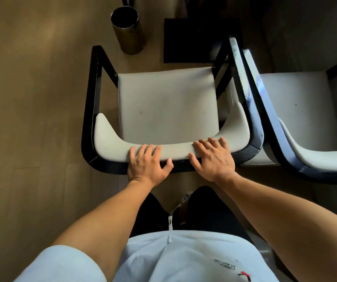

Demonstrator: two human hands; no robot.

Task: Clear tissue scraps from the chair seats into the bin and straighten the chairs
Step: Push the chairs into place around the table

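We rest both flat grips, left hand (pixel 146 162) and right hand (pixel 212 157), on the near backrest of the grey-cushioned black-framed chair (pixel 167 104); its seat lies far of them.

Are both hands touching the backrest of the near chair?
Touching. The head view shows the left hand and right hand lying on the near chair's backrest, fingers over its top.

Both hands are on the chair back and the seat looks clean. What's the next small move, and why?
Probably nudge the chair square with both hands. The left hand and right hand rest on its backrest, no scraps show on its seat, and its right arm sits tight against the second chair, at an angle to it. The bin stands beyond.
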